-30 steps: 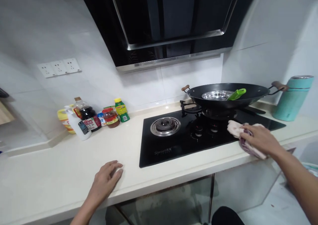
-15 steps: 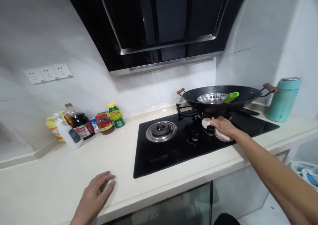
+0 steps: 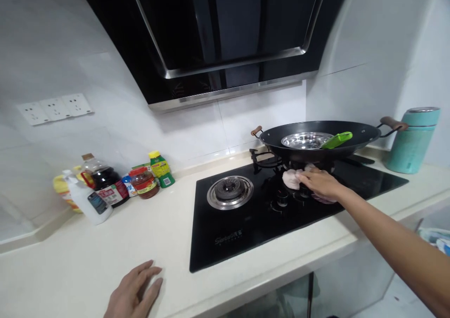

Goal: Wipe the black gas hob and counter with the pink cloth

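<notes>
At the far left of the table (image 3: pixel 165 229) a white bottle (image 3: pixel 89 201) leaned beside a bottle of dark liquid (image 3: pixel 108 182), with a red-lidded jar (image 3: pixel 144 183) and a green bottle (image 3: pixel 161 170) with a yellow cap just to their right. Nearer the front edge, the left hand (image 3: pixel 135 290) rested on the table, bare and holding nothing, its fingers loosely curved and thumb set apart; it lay short of the hob (image 3: pixel 228 233).

On the hob came first the uncovered burner (image 3: pixel 230 192), then a control knob (image 3: pixel 281 197). Just beyond that knob, in front of the wok (image 3: pixel 316 155), was the cloth (image 3: pixel 291 179), its pale end bunched to the left of the right hand and a purplish part showing under the wrist. It looked light, limp and soft, likely to fold around the knobs rather than push against them, with nothing fragile in it; whether it was damp could not be told. The bunched middle seemed the best hold, since a loose corner would probably trail.

The right hand (image 3: pixel 318 182) gripped it there, palm down and fingers pointing left, the forearm reaching in from the lower right. Above, the wok carried a metal bowl (image 3: pixel 304 141) and a green handle (image 3: pixel 337 140); a turquoise flask (image 3: pixel 413 144) stood at the far right.
</notes>
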### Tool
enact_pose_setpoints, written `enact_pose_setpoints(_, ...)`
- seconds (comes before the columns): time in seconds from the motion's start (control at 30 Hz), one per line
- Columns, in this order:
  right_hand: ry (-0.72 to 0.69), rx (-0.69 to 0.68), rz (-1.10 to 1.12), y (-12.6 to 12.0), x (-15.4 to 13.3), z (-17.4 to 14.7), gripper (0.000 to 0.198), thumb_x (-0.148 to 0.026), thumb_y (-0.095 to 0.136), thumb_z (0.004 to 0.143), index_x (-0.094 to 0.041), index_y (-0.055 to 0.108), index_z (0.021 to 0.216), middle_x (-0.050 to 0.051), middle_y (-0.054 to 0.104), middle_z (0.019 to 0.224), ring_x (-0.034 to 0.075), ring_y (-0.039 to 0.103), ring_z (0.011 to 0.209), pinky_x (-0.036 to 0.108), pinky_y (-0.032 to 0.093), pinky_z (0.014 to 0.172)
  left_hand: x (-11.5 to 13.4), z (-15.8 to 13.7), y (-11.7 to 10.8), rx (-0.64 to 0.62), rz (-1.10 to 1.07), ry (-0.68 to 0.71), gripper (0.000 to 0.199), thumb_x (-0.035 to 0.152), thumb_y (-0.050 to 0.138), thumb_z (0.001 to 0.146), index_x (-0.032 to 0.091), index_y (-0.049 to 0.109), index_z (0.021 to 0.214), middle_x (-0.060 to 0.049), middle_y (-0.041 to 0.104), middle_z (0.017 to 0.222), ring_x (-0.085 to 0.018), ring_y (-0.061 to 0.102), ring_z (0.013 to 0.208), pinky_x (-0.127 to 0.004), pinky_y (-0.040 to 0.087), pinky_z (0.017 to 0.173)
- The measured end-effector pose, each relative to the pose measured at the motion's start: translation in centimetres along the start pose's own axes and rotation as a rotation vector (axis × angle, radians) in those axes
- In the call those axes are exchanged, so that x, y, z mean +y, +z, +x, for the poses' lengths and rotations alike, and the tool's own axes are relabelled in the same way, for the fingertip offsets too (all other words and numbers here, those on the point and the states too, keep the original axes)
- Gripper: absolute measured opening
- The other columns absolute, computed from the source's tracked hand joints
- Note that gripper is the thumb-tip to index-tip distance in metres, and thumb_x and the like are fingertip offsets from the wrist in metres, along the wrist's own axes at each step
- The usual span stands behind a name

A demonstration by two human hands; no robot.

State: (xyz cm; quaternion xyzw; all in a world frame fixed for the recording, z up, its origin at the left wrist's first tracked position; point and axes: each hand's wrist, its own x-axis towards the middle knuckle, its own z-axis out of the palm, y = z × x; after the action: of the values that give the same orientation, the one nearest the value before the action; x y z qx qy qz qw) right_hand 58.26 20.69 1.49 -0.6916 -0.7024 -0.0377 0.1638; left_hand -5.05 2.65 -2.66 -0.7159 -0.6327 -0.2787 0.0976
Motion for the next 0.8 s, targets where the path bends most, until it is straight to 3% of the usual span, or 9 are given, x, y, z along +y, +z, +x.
enact_pose_setpoints(0.13, -0.025, -0.093, -0.002, 0.2, -3.2, 2.3, 0.055, -0.068, 0.044, 0.090, -0.032, 0.068, 0.124, 0.011, 0.061, 0.133, 0.034, 0.062, 0.113, 0.047, 0.046, 0.096, 0.6, 0.1, -0.2, 0.001, 0.021, 0.001, 0.035, 0.059, 0.061, 0.081, 0.034, 0.080, 0.097, -0.005, 0.078, 0.115, -0.030, 0.074, 0.105, -0.043, 0.062, 0.088)
enact_pose_setpoints(0.47, -0.252, -0.206, 0.065, -0.3, -7.6, 4.0, 0.031, -0.048, 0.063, 0.085, -0.025, 0.069, 0.105, 0.007, 0.062, 0.120, 0.025, 0.060, 0.109, 0.037, 0.043, 0.095, 0.6, -0.1, 0.0, 0.001, 0.059, 0.025, 0.034, 0.058, 0.060, 0.084, 0.034, 0.078, 0.102, -0.005, 0.076, 0.115, -0.031, 0.072, 0.107, -0.045, 0.062, 0.090)
enact_pose_setpoints(0.63, -0.277, -0.311, 0.090, -0.2, -11.0, 5.9, 0.040, -0.055, 0.070, 0.082, -0.019, 0.065, 0.100, 0.009, 0.059, 0.118, 0.025, 0.056, 0.105, 0.041, 0.047, 0.087, 1.0, -0.6, -0.1, -0.025, 0.055, -0.013, 0.036, 0.057, 0.057, 0.089, 0.032, 0.077, 0.106, -0.006, 0.073, 0.122, -0.029, 0.070, 0.111, -0.046, 0.059, 0.096)
enact_pose_setpoints(0.8, -0.448, -0.347, 0.125, -0.5, -16.2, 3.4, 0.042, -0.060, 0.074, 0.074, -0.022, 0.065, 0.088, 0.009, 0.057, 0.114, 0.032, 0.053, 0.108, 0.042, 0.045, 0.090, 1.7, -0.7, -0.4, -0.051, 0.032, -0.056, 0.038, 0.057, 0.056, 0.090, 0.030, 0.076, 0.107, -0.008, 0.071, 0.126, -0.030, 0.068, 0.115, -0.047, 0.056, 0.099)
